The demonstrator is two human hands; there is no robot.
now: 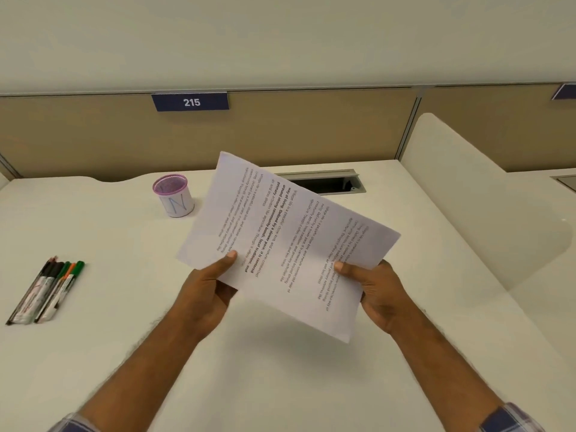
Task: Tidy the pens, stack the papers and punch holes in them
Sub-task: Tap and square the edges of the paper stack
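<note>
A bundle of printed white papers (280, 232) is held above the middle of the white desk (124, 307), tilted and turned sideways. My left hand (208, 285) grips the papers' near left edge, thumb on top. My right hand (374, 288) grips the near right edge, also thumb on top. Several pens and markers (46, 291) with black, green and orange caps lie side by side at the desk's left. A white pen cup (174, 196) with a purple mesh rim stands upright at the back left; nothing shows above its rim. No hole punch is visible.
A cable slot (324, 182) with an open metal flap sits at the back of the desk behind the papers. A tan partition (280, 135) with a "215" label (190, 102) runs along the back. A white side divider (467, 198) bounds the right.
</note>
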